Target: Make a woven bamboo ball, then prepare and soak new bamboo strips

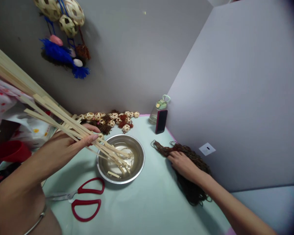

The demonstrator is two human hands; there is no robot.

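My left hand [79,140] is closed around a bundle of pale flat strips [56,112], thumb on top. Their lower ends dip into a metal bowl [142,160] of water, where a short loose piece [113,174] also lies. My right hand [182,164] rests on a heap of dark brown cords [191,192] at the right of the table; its fingertips are partly sunk in the cords, so their grip is unclear. Red-handled scissors [85,202] lie with blades apart in front of my left forearm.
Small woven balls [112,116] with brown tassels line the wall. A green-lidded bottle [160,104] and a propped phone [161,121] stand behind the cords. Larger woven balls [68,25] with blue tassels hang upper left. A red container [11,151] and longer strips [19,73] are at left.
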